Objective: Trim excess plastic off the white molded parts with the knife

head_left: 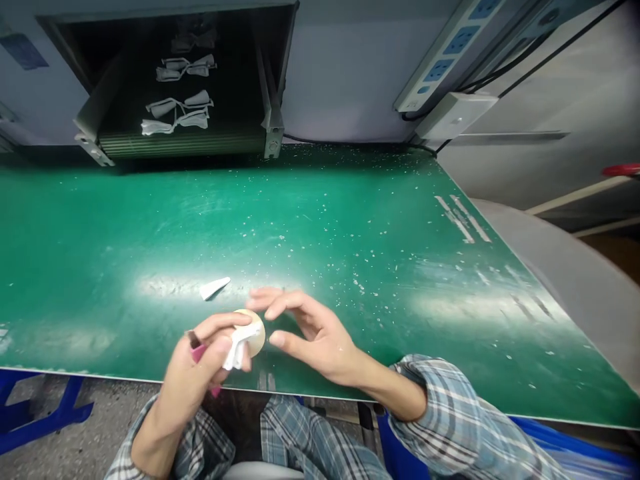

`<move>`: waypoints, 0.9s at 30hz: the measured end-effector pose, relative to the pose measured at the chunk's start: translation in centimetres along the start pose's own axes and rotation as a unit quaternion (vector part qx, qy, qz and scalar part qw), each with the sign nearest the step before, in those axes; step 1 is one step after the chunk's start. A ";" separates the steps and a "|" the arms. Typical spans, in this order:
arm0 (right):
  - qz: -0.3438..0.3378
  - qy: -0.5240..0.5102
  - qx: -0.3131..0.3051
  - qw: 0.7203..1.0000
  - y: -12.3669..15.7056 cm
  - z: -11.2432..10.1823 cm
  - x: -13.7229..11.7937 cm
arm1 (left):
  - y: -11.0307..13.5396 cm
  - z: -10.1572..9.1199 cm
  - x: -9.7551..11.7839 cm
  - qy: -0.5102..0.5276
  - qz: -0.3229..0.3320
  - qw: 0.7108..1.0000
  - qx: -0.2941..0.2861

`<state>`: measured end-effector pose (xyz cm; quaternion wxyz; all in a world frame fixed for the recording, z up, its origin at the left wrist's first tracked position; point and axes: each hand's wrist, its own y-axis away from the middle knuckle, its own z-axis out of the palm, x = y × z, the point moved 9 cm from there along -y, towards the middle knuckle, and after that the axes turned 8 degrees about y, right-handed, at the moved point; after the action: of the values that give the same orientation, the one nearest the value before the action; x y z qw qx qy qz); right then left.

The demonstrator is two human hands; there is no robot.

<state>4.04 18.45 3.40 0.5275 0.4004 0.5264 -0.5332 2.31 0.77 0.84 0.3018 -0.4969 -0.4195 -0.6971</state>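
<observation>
My left hand (203, 357) is closed around a small white molded piece (241, 343), above the near edge of the green tabletop. Behind that piece shows a round cream-colored disc (258, 339), also at my left fingers. A pink tool (198, 353) with a dark end pokes out of the same hand; its kind is mostly hidden. To the right, my right hand (317, 333) is open, thumb and fingers apart, its fingertips close to the disc and holding nothing. Just beyond my hands lies a single white tapered piece (215, 289).
A conveyor belt (185, 145) comes out of a machine opening at the back left, carrying several white molded parts (177, 113). White specks dot the green table (340, 220). A power strip (450, 53) and black cables run along the back right.
</observation>
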 end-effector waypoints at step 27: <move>0.019 0.087 0.070 0.994 -1.4 -2.5 -0.1 | 1.7 3.9 0.7 -0.621 0.335 0.690 -0.163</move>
<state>2.32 20.81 3.42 0.4605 0.4914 0.5238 -0.5216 5.25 3.43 2.64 0.1002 -0.9651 -0.1974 -0.1397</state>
